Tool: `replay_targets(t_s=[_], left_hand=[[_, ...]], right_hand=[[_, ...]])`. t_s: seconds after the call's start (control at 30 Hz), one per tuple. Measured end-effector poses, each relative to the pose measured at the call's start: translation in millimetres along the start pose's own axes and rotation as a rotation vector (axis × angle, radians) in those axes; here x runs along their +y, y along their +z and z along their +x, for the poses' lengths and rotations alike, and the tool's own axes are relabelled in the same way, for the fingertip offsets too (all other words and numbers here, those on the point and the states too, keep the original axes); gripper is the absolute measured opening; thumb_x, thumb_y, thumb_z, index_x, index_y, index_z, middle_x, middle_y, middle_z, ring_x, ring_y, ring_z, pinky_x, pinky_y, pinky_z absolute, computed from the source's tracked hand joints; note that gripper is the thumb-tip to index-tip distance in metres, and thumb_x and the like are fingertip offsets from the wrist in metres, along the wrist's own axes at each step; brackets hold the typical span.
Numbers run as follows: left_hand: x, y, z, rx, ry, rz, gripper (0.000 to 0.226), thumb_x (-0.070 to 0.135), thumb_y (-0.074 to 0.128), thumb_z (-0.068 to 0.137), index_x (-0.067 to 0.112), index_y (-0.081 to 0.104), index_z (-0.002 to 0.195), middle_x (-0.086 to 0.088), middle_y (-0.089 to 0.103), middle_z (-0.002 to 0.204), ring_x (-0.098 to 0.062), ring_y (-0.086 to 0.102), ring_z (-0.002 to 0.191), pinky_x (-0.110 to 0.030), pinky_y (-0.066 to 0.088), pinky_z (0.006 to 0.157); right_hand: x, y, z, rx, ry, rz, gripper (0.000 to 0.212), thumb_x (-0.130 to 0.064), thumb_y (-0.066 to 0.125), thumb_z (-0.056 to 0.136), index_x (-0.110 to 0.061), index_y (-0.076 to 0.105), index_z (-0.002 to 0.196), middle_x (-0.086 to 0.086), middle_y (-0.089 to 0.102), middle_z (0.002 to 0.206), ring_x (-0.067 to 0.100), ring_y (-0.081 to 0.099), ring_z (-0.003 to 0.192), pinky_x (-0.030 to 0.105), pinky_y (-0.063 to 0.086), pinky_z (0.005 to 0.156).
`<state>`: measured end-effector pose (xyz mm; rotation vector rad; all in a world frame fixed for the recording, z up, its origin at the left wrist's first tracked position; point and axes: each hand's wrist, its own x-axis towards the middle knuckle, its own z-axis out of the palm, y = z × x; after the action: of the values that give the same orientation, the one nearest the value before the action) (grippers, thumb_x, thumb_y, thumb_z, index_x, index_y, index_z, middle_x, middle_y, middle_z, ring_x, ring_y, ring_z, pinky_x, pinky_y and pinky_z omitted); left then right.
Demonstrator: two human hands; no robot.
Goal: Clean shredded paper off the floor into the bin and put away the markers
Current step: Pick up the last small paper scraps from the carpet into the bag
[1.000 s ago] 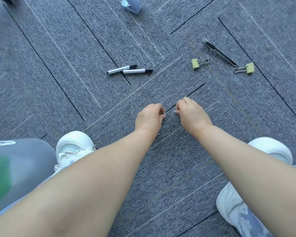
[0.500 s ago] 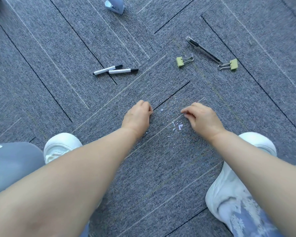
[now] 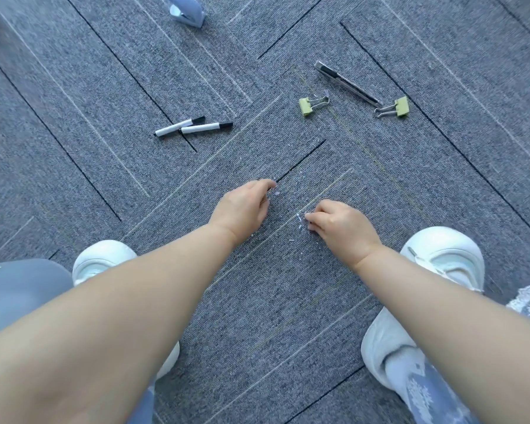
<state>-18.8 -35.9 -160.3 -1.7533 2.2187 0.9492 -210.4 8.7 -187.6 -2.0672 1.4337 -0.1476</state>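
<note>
Tiny white bits of shredded paper (image 3: 292, 240) lie scattered on the grey carpet between my hands. My right hand (image 3: 341, 229) presses down on the carpet, its fingertips pinched on a small cluster of shreds (image 3: 300, 220). My left hand (image 3: 245, 206) is curled just to the left. Its fingertips touch the carpet by one pale shred (image 3: 277, 193), and its palm is hidden. Two white markers with black caps (image 3: 178, 128) (image 3: 207, 127) lie crossed at their ends, farther ahead and to the left. A grey bin (image 3: 19, 289) shows at the lower left edge.
Two yellow-green binder clips (image 3: 306, 105) (image 3: 400, 107) and a utility knife (image 3: 346, 84) lie ahead on the right. A blue stapler (image 3: 186, 12) is at the top edge. My white shoes (image 3: 103, 264) (image 3: 444, 255) flank the patch where my hands are.
My hands were together, then spread apart, uncovering shreds between them. My right hand has now come back left and closed its fingertips on the shreds. The view has shifted slightly.
</note>
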Motion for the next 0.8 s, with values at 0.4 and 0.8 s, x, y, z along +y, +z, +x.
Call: replay_targets(t_s=[0.4, 0.8], left_hand=[[10, 12, 10, 0.111, -0.048, -0.007, 0.026, 0.028, 0.051, 0.093, 0.016, 0.067, 0.109, -0.004, 0.063, 0.103, -0.025, 0.059, 0.096, -0.035, 0.046, 0.084], [11, 21, 13, 0.042, -0.056, 0.013, 0.016, 0.007, 0.044, 0.093, 0.013, 0.057, 0.100, -0.005, 0.052, 0.106, -0.024, 0.051, 0.091, -0.032, 0.040, 0.077]], right_hand=[[-13, -5, 9, -0.148, 0.085, -0.118, 0.016, 0.001, 0.045, 0.088, -0.003, 0.053, 0.101, 0.012, 0.051, 0.103, 0.029, 0.049, 0.099, 0.040, 0.047, 0.076], [5, -24, 23, 0.121, 0.432, 0.296, 0.008, -0.012, 0.053, 0.090, -0.008, 0.059, 0.089, 0.008, 0.057, 0.094, 0.023, 0.050, 0.085, 0.033, 0.040, 0.079]])
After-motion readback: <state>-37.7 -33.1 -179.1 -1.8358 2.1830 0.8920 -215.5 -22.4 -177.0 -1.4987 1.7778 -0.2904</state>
